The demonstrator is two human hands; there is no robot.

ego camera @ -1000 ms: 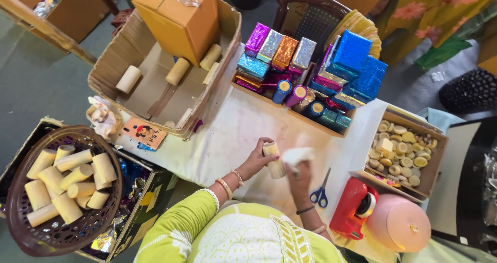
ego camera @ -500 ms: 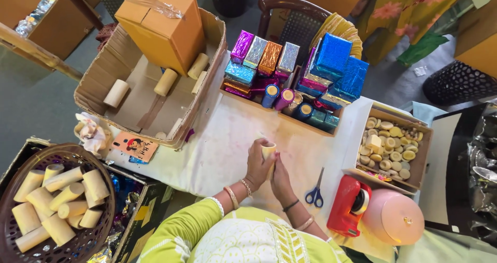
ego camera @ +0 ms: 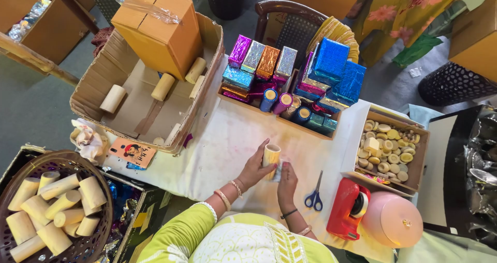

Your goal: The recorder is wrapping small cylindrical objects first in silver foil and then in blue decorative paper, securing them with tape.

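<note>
My left hand grips a short cream cardboard tube, held upright just above the white-covered table. My right hand presses against the tube's lower side, where a small whitish piece shows between the fingers. Blue-handled scissors lie just right of my right hand. A red tape dispenser stands further right.
Shiny foil-wrapped boxes and tubes fill a tray at the table's back. A box of small round discs sits right, a pink lid near it. An open carton with plain tubes is left; a basket of tubes below.
Both hands have come together around the tube and lowered it a little toward the table. The white piece seen in my right hand a second ago is now mostly hidden against the tube.
</note>
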